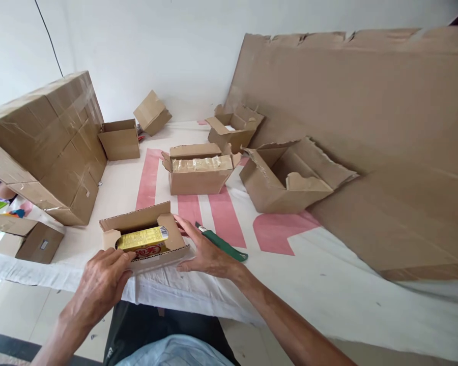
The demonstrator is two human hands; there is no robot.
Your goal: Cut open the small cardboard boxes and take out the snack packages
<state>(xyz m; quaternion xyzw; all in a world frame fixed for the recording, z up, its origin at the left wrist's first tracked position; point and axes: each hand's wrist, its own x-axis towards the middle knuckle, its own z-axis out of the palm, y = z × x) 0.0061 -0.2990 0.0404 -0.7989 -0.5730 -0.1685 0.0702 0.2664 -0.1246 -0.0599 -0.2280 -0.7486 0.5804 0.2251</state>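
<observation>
A small open cardboard box sits near the front edge of the table, its back flap upright. Inside lies a yellow packet with red lettering. My left hand grips the box's near wall at the left, its fingers curled over the rim beside the packet. My right hand is at the box's right end with thumb and fingers spread apart, fingertips against the end flap. Just beyond my right hand, a green-handled utility knife rests on the cloth.
Behind stand an open box with taped contents, a torn open box and another open box. A large taped carton is at left. A big cardboard sheet leans at right. The table has a white-and-pink cloth.
</observation>
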